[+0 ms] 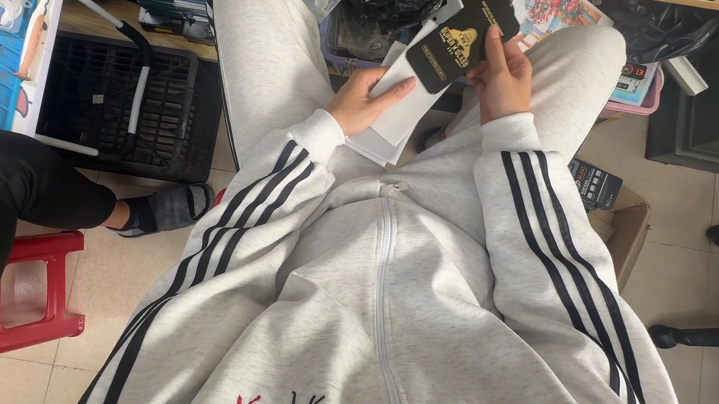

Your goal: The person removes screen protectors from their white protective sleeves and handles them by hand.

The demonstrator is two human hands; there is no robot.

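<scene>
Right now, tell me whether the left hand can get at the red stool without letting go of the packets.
Probably not. The left hand grips white packets over the lap, and the red stool sits low, partly under another person's black-clad leg.

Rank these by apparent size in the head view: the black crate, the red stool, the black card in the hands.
1. black crate, largest.
2. red stool, though it sits nearer the camera and is partly hidden by a person's leg, so this is unsure.
3. black card, smallest.

Both hands [431, 82] hold a black packet [454, 43] over white sleeves [398, 119].
</scene>
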